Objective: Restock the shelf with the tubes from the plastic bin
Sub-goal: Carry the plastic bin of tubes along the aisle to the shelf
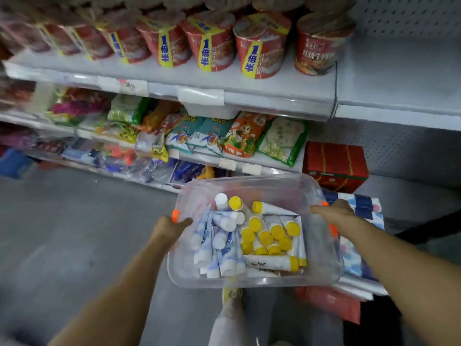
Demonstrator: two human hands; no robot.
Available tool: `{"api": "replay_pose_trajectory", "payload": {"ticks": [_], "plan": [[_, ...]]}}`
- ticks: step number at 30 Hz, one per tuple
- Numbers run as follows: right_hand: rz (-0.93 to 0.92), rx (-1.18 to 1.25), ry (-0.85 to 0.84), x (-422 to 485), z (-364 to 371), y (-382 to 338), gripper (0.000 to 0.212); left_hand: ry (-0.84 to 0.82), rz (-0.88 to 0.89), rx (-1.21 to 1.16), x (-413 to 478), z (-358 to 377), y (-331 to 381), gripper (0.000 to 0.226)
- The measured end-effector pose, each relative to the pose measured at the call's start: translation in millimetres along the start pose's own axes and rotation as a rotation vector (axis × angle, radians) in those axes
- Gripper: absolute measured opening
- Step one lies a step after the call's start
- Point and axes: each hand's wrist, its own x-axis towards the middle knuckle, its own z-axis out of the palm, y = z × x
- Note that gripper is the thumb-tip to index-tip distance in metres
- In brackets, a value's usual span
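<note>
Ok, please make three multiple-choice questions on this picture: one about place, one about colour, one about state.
1. Where in the plastic bin do the yellow-capped tubes lie? A. left side B. right side C. spread evenly
2. What colour is the box beyond the bin? A. red B. green C. black
3. What do the left hand and right hand do? A. hang free B. lift a tube C. grip the bin's sides
1 B, yellow caps cluster right, white-capped tubes left. 2 A, it is red with yellow bands. 3 C, each hand clasps one side.
</note>
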Motion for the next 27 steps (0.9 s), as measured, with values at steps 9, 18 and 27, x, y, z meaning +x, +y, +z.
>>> {"api": "replay_pose_trajectory", "payload": {"ticks": [9, 18, 27], "plan": [[-0.279, -0.186, -0.183, -86, -3, 24, 0.09, 0.166, -0.242, -0.229, -153, 11, -132, 0.04], [-0.455, -0.39, -0.415, -181, 52, 53, 0.076, 0.343, -0.409, -0.477, -291, 22, -259, 0.039], [-0.67, -0.649, -0.629, -326, 151, 97, 0.067, 0.564, -0.623, -0.786, -464, 38, -400, 0.033]]}}
